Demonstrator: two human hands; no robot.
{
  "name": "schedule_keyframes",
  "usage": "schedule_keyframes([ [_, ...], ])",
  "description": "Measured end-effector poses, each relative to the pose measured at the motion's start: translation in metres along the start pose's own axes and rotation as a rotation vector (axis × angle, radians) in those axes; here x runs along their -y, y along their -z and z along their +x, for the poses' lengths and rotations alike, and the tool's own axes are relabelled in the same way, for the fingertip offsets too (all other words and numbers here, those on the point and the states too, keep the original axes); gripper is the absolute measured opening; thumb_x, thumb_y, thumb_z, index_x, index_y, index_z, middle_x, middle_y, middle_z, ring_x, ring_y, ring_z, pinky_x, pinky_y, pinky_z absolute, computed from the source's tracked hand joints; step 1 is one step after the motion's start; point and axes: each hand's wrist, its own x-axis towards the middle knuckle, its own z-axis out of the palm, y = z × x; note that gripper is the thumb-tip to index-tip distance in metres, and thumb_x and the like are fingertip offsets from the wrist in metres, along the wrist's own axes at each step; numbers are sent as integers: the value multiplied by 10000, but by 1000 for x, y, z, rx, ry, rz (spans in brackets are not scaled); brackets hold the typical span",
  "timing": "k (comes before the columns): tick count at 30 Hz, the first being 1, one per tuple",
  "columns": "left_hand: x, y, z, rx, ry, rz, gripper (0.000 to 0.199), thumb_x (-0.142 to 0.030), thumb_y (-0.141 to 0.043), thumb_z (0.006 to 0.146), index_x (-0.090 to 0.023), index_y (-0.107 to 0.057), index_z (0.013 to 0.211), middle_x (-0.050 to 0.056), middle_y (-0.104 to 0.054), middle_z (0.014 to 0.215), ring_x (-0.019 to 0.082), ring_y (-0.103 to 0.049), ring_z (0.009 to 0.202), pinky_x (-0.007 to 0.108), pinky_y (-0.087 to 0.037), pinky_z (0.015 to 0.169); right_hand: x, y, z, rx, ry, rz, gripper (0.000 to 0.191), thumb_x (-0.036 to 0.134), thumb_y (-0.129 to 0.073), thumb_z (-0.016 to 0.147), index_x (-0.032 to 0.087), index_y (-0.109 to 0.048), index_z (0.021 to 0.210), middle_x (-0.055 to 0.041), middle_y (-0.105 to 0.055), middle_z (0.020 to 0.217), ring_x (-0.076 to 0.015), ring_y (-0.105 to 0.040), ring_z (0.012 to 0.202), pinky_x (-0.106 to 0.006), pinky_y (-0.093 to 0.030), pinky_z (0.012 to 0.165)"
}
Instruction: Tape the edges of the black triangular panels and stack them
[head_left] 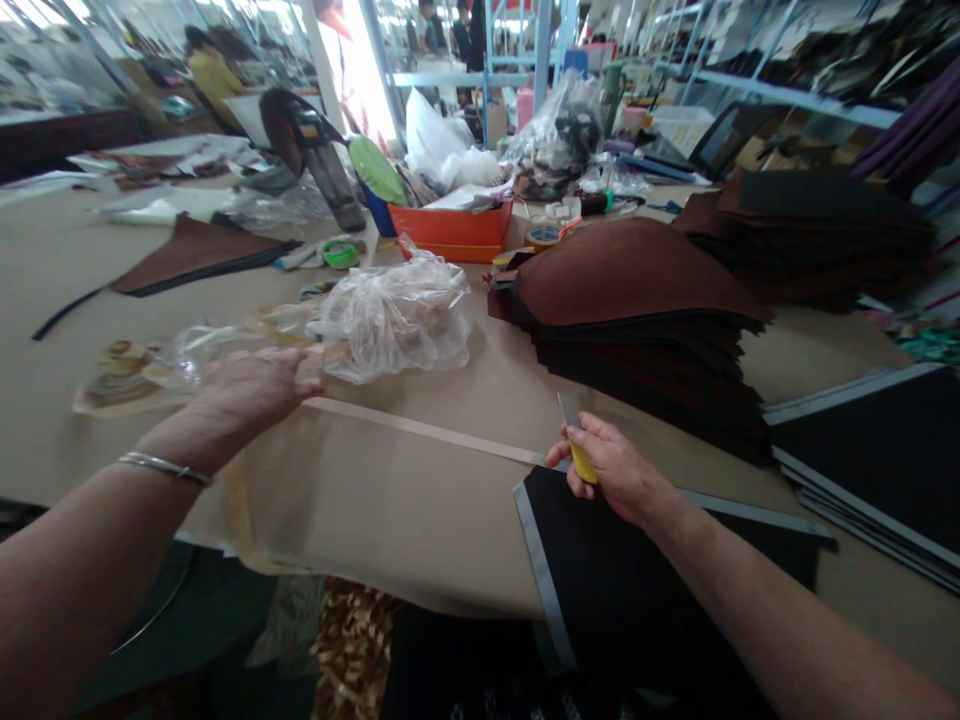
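My left hand [255,385] is at the left of the table, its fingers pinched on a narrow pale strip of tape [424,428]. The strip runs taut to the right, to the top corner of a black fabric panel [600,550] edged with grey bands. In my right hand [619,470] is a small knife [583,462] with a yellow handle, its blade pointing up. That hand is above the panel's upper edge, fingertips by the strip's end. Tape rolls [126,370] lie just left of my left hand.
Behind the strip lies a clear plastic bag [397,315]. Stacked brown and black pieces [637,270] stand right of centre, with more grey-edged black panels [877,450] at far right. An orange box [454,230] holds clutter at the back. A person in yellow [214,75] is further off.
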Motion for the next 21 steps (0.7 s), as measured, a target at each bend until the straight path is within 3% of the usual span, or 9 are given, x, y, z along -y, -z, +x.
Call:
schedule_keyframes([
  [2, -38, -8, -12, 4, -143, 22, 405, -379, -513, 838, -84, -591, 1105, 136, -654, 1026, 281, -563, 948, 392, -387, 879, 3, 5, -6, -11, 66, -152, 168, 327, -461, 841, 188, -441, 749, -2, -634, 718, -73, -519, 466, -187, -363, 416],
  [4, -83, -22, -27, 39, -315, -3, 345, -364, -485, 869, -128, -611, 1086, 114, -641, 1089, 247, -566, 1009, 339, -390, 923, 5, 8, -11, -42, 141, -313, 189, 307, -505, 808, 166, -507, 682, 15, -574, 658, -75, -514, 546, -187, -383, 487],
  [7, -146, -48, -46, 114, -503, -42, 221, -287, -517, 859, -202, -640, 1021, 50, -665, 1006, 196, -603, 942, 281, -438, 855, 0, 6, -13, -39, 129, -411, 241, 325, -539, 779, 154, -528, 609, 60, -408, 513, -53, -381, 452, -185, -283, 411],
  [9, -174, -63, -51, 152, -572, -45, 175, -246, -530, 846, -202, -650, 965, 47, -665, 939, 182, -619, 881, 266, -456, 801, -6, 2, -12, -8, 64, -349, 178, 320, -530, 768, 155, -559, 707, 83, -371, 479, -51, -339, 388, -187, -255, 363],
  [11, -190, -72, -52, 160, -581, -24, 149, -221, -530, 835, -172, -644, 918, 76, -658, 908, 202, -622, 854, 286, -465, 763, -13, -3, -11, -29, 26, -291, 278, 272, -532, 743, 157, -560, 995, 103, -406, 491, -69, -391, 362, -190, -310, 344],
  [14, -197, -75, -48, 168, -555, 23, 136, -211, -539, 824, -156, -621, 917, 103, -664, 885, 245, -624, 854, 335, -472, 736, -22, -8, -9, -74, 7, -343, 617, 212, -535, 723, 179, -356, 1313, 120, -446, 528, -98, -470, 362, -204, -378, 343],
  [21, -203, -61, -36, 318, -535, 119, 220, -339, -568, 868, -141, -617, 951, 52, -659, 911, 203, -627, 867, 426, -496, 824, -31, -13, -4, -91, 112, -616, 412, 185, -502, 768, 162, -495, 1179, 95, -479, 527, -72, -440, 383, -205, -364, 439],
])
